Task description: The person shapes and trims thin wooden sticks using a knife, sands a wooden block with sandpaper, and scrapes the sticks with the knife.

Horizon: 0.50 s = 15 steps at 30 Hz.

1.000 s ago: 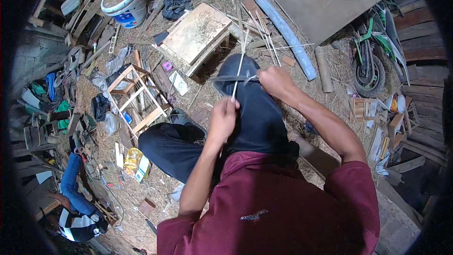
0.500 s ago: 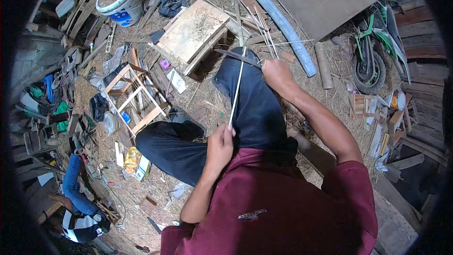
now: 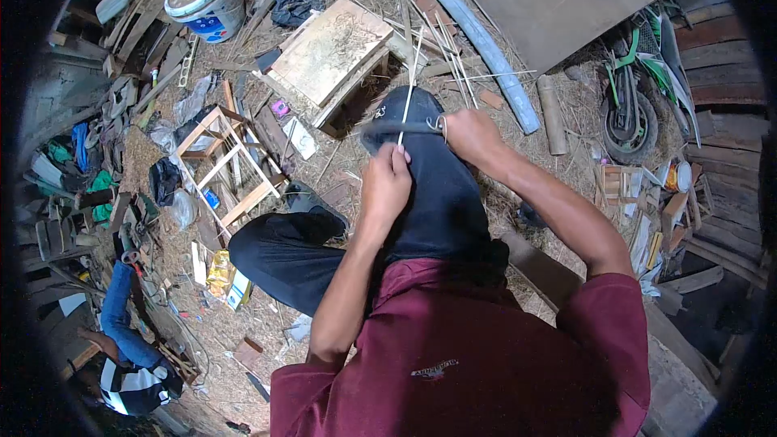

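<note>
My left hand (image 3: 385,184) is closed around the lower end of a thin pale bamboo strip (image 3: 411,85), in front of my thigh. The strip runs up and away over my dark-trousered knee (image 3: 417,103). My right hand (image 3: 471,137) grips the handle of a knife (image 3: 392,127), whose blade points left across the strip, just above my left fingers. Motion blurs the blade, and I cannot tell whether its edge is cutting into the strip. Near its far end the strip seems to show a second thin sliver beside it.
A low wooden bench (image 3: 332,53) stands ahead, with loose thin strips (image 3: 453,53) and a blue-grey curved length (image 3: 486,48) to its right. A wooden frame (image 3: 231,166) lies left, a bucket (image 3: 202,0) far left, a motorbike (image 3: 635,105) right. Another person (image 3: 133,356) is at lower left.
My left hand has moved up along the thigh, close to the knife. The blade has come down nearer to me, and less of the strip shows between hand and blade.
</note>
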Tool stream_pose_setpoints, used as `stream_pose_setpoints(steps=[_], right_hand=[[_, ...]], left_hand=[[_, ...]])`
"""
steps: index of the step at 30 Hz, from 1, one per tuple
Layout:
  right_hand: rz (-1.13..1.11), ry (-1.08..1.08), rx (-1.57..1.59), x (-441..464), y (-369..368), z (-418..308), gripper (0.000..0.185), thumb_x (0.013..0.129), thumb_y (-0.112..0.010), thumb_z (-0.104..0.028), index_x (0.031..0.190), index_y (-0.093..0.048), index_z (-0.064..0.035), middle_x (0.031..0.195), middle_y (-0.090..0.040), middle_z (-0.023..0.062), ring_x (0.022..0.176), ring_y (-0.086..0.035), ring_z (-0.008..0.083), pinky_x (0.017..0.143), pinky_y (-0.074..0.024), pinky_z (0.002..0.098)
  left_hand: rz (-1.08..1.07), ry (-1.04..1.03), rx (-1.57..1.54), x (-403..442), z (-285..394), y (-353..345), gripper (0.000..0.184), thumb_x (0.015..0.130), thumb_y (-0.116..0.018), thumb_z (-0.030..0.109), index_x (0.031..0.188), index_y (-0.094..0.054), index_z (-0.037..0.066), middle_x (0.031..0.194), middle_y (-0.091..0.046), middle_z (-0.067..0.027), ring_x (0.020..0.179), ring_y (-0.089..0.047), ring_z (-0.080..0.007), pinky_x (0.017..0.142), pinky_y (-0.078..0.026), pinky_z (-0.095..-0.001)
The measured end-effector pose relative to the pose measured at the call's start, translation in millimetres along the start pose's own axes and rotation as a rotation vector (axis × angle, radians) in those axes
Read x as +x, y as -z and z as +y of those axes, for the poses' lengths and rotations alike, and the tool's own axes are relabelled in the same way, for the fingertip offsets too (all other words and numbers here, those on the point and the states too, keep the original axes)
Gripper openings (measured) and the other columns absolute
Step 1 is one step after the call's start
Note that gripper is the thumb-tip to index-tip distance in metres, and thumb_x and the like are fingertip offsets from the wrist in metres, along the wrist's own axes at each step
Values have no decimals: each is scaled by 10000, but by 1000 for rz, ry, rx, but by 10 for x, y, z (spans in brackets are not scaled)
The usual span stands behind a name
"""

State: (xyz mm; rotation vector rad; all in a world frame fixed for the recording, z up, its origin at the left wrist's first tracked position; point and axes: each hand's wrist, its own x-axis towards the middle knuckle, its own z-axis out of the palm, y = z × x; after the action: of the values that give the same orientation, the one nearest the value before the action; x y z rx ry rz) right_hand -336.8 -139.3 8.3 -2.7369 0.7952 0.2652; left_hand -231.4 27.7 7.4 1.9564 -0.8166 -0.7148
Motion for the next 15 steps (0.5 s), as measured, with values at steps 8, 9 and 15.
stream_pose_setpoints(steps=[8, 9, 15], right_hand=[[90, -138, 17, 35, -137, 108, 166, 793, -554, -75, 801, -698, 9, 769, -670, 240, 739, -684, 397, 658, -555, 481], [94, -136, 0, 25, -157, 72, 169, 796, -551, -74, 800, -698, 9, 772, -670, 244, 740, -684, 399, 660, -553, 485], [247, -233, 128, 46, -257, 237, 123, 762, -565, -31, 759, -670, 33, 708, -643, 276, 672, -668, 417, 620, -548, 486]], left_hand=[[-128, 211, -119, -1166, -292, 539, 204, 987, -489, 120, 837, -561, 1, 585, -452, -44, 544, -423, -69, 493, -331, -278], [-134, 250, -134, -1182, -210, 618, 205, 982, -500, 119, 822, -560, 5, 578, -425, -4, 538, -384, -51, 481, -300, -259], [-116, 293, -94, -1605, -361, 864, 244, 992, -483, 143, 799, -553, 11, 577, -436, 7, 535, -391, -46, 475, -303, -263]])
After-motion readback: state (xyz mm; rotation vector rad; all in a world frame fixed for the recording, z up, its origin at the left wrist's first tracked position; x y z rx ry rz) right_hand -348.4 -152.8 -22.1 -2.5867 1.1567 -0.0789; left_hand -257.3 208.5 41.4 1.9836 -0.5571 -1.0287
